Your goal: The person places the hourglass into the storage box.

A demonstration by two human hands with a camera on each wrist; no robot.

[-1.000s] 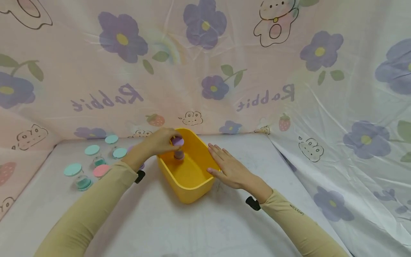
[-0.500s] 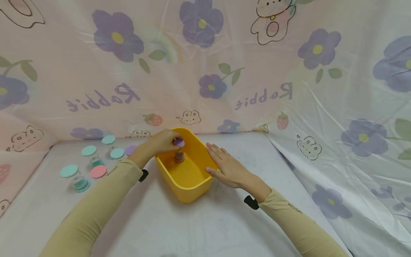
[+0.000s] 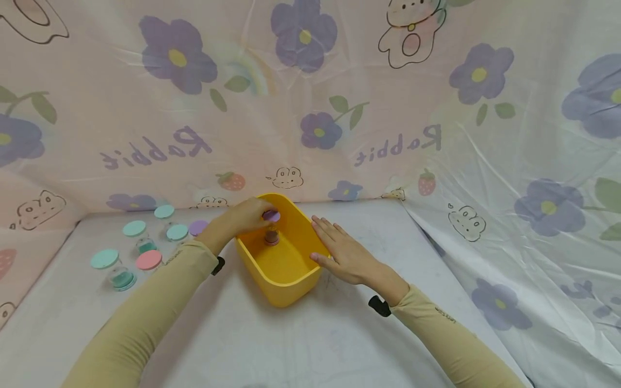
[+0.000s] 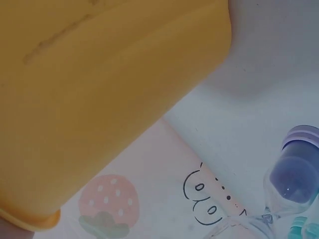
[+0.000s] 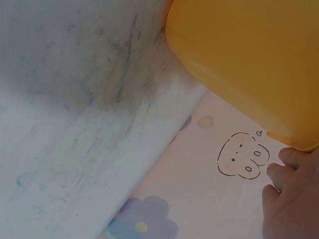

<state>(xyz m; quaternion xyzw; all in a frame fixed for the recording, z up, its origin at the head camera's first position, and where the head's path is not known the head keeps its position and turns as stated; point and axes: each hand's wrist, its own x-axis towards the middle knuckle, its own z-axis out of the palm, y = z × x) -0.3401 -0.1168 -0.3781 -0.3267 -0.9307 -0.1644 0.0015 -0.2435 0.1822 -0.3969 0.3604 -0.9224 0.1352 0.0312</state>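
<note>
Yellow tub [image 3: 286,269]: rectangular plastic bin, open top, standing on the white table [image 3: 271,345] near its far edge; taken here as the landmark.

Purple sand timer [image 3: 271,229]: upright inside the tub, at its far end, purple cap on top.

Left hand [image 3: 245,215]: reaching over the tub's far left rim, fingertips pinching the purple cap of the timer.

Right hand [image 3: 342,253]: fingers straight and spread, lying flat along the tub's right rim, thumb at the near right corner; it holds nothing. The right wrist view shows fingertips [image 5: 291,158] just under the tub's lip.

Other sand timers: a loose group on the table, left of the tub. Teal-capped ones [image 3: 134,228] stand farthest left and toward the back; a pink-capped one [image 3: 149,260] stands nearer the front; another purple-capped one [image 3: 198,227] is just left of the left wrist.

Backdrop [image 3: 339,108]: pink sheet printed with purple flowers, rabbits and strawberries, hanging behind and to the right of the tub.
</note>
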